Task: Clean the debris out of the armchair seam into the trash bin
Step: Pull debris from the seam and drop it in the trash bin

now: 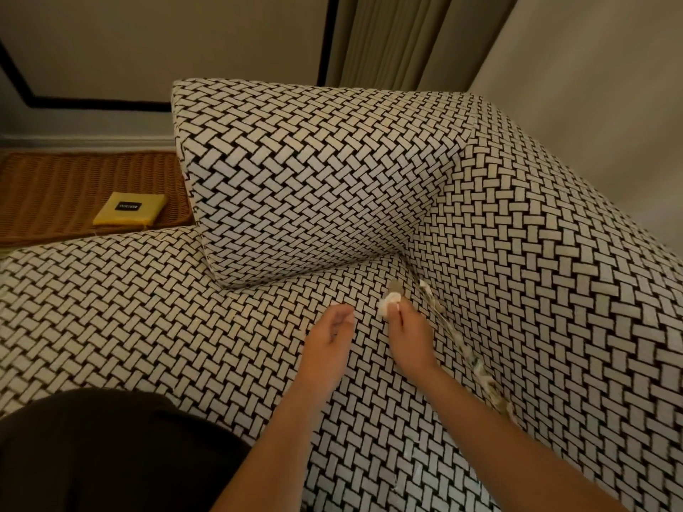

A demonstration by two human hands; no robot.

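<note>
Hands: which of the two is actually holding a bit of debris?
The right hand, the one nearer the seam: its fingertips pinch a white scrap. The left hand beside it is loosely curled and holds nothing.

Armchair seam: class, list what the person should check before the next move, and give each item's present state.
1. Right hand has hold of the white scrap: ok, fingertips pinch it.
2. Left hand free to help: ok, loosely curled, holding nothing.
3. Seam cleared: not ok, debris lines it beside the right forearm.
4. Trash bin within reach: cannot tell, none in view.
5. More bits under the cushion: cannot tell, hidden.
</note>
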